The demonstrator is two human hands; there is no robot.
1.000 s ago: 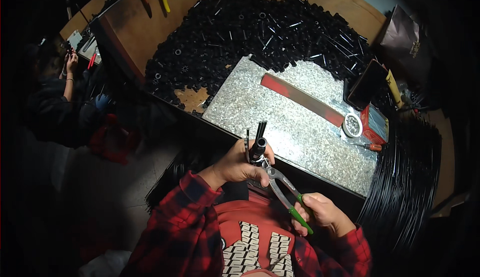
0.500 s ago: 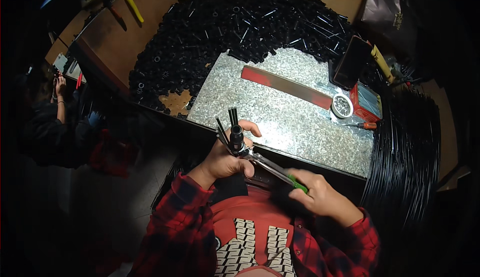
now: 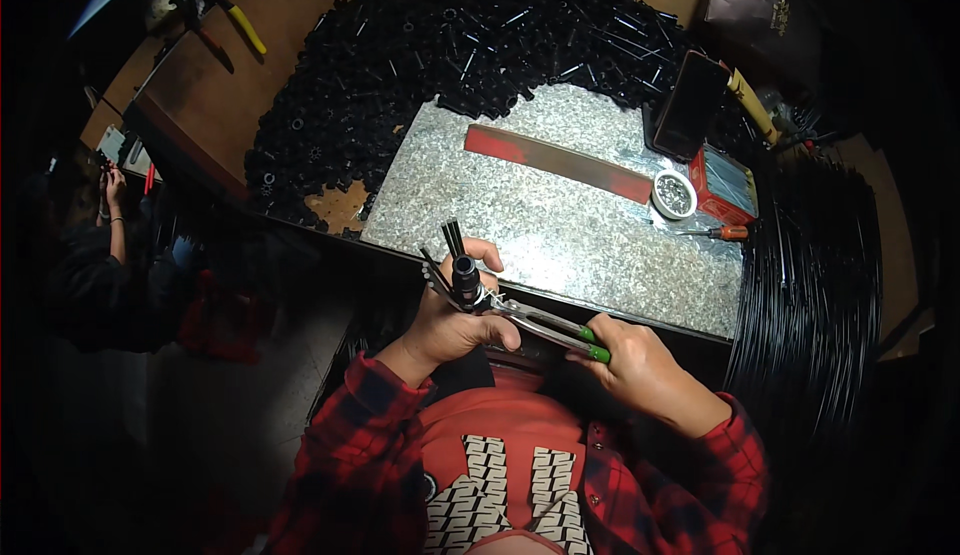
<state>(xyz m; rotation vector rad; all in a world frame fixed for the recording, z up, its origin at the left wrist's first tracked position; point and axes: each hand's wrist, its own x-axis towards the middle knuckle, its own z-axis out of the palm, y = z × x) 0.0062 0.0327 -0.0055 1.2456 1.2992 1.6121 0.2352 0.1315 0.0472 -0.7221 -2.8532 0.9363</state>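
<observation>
My left hand [image 3: 462, 317] grips a small black cylindrical part [image 3: 465, 277] with thin black rods [image 3: 448, 245] sticking up out of it, just in front of the near edge of the speckled grey slab [image 3: 560, 225]. My right hand [image 3: 640, 365] is closed around the green-tipped handles of metal pliers [image 3: 545, 321]. The pliers' jaws reach left and meet the black part at my left hand. Both hands sit close over my lap, below the slab's edge.
A big heap of black tube pieces [image 3: 450, 45] lies on the wooden bench behind the slab. On the slab rest a red flat bar [image 3: 555, 160], a small round tin [image 3: 674, 195], a red box [image 3: 722, 185] and a screwdriver [image 3: 715, 232]. Black rods [image 3: 810, 295] are bundled at right. Another person [image 3: 100, 245] sits far left.
The black part in my left hand has tilted and dropped a little toward me. The pliers have swung flatter, and my right hand has risen closer to the slab's edge.
</observation>
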